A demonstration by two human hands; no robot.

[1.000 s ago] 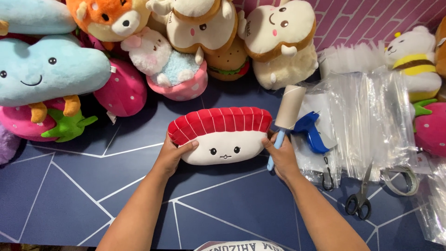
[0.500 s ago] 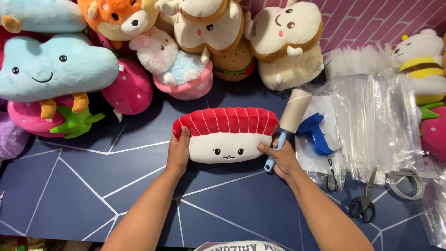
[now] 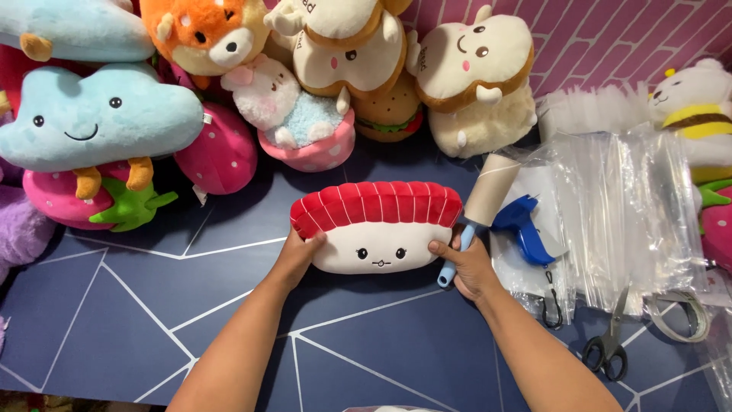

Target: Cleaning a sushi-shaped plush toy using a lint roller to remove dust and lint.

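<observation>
While gripped at both ends, sushi plush (image 3: 376, 226) centred on dark blue geometric-lined table (image 3: 137, 320): left hand (image 3: 299, 255) cupped on its left edge, right hand (image 3: 469, 267) thumb-pressed on its right edge, fingers closed round lint roller (image 3: 479, 212); possible roller slip onto plush; clear bags (image 3: 625, 206), scissors (image 3: 610, 343) right of plush, pink brick wall (image 3: 610, 38) behind.

The right hand (image 3: 471, 268) covers the lower end of the lint roller (image 3: 479, 214). The bee plush (image 3: 698, 114) and purple plush (image 3: 19, 229) run off the side edges. A pale object (image 3: 396, 409) at the near edge is barely visible.
</observation>
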